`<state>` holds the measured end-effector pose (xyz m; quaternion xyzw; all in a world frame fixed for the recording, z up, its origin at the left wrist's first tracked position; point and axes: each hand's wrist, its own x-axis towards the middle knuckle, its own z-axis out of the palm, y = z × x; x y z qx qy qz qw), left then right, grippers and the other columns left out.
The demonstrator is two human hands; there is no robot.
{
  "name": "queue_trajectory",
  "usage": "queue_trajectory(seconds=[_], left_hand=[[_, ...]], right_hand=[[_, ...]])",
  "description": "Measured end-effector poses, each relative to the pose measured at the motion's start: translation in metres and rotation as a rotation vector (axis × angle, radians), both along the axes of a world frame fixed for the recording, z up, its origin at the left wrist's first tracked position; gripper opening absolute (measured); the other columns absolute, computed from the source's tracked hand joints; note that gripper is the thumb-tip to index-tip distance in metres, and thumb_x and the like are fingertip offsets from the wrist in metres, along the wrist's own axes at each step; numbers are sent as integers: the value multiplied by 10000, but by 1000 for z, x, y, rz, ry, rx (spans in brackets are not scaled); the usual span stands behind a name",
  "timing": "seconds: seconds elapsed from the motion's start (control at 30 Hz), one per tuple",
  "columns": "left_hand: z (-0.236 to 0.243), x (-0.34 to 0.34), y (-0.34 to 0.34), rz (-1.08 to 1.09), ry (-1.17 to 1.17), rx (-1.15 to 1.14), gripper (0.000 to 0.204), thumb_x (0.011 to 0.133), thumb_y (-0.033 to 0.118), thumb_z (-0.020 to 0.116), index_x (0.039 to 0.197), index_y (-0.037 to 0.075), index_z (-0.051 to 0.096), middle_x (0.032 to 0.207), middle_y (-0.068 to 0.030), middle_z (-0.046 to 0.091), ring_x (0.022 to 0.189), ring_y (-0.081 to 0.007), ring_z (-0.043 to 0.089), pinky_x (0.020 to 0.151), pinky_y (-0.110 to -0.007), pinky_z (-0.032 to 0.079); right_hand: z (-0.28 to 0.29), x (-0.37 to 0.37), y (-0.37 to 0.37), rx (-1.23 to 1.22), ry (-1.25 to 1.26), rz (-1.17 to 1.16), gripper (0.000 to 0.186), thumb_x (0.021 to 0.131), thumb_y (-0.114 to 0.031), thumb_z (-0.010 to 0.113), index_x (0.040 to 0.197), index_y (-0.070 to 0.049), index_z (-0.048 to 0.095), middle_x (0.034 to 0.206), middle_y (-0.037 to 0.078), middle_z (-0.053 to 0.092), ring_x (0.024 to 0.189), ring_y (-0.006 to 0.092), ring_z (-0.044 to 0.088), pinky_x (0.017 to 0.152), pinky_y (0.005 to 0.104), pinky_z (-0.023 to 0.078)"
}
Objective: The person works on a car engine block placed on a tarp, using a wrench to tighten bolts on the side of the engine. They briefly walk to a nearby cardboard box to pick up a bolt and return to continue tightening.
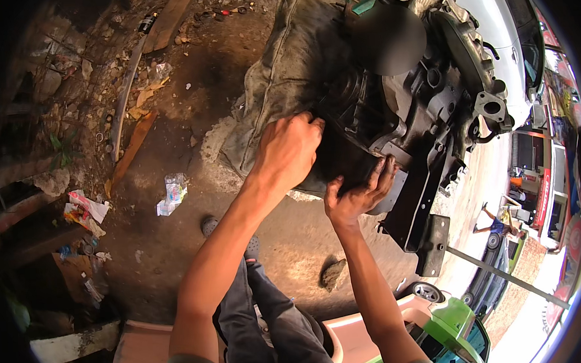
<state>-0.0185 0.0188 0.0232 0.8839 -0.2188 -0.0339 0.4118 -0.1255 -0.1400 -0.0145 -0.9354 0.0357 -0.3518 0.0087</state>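
A dirty engine [442,100], dark with bare metal parts, fills the upper right in front of me. My left hand [289,148] is closed, knuckles up, over the edge of a black part [337,147] at the engine's near side. Whatever its fingers grip is hidden beneath them. To its right, my right hand [361,194] lies on the same dark area with thumb and fingers apart, the fingertips next to a grey metal plate [396,156]. A long black bracket [424,198] sticks out just right of that hand.
Greyish cloth [267,85] lies to the engine's left. Wood planks [133,146], rubble and a clear plastic wrapper [172,193] litter the ground. A stone [333,274] sits near my feet. Behind are a green vehicle [452,323], a silver car body [491,23] and a distant person [498,226].
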Motion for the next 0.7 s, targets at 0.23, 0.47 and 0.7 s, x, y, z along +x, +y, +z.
queue_trajectory(seconds=[0.23,0.47,0.7], left_hand=[[-12,-24,-13,-107,-232,-199,356,740,69,706,1091,23,664,1079,-173,631,959,-338,643,795,-400,553],[-40,-27,-14,-188,-275,-197,485,632,40,726,1110,94,667,1217,-162,578,1191,-377,531,958,-460,494],[-68,-32,-11,-106,-306,-370,490,661,-34,666,1140,55,611,1126,-179,593,1018,-380,598,818,-431,549]], right_hand=[[2,2,1,-12,-19,6,738,798,-313,547,1440,-10,345,1455,246,377,1380,417,319,1148,539,203],[6,-5,1,-37,27,11,756,811,-304,535,1451,29,306,1460,268,353,1365,456,312,1143,543,212],[5,-5,1,-9,6,8,746,782,-289,557,1439,-6,344,1447,244,384,1369,424,328,1149,533,209]])
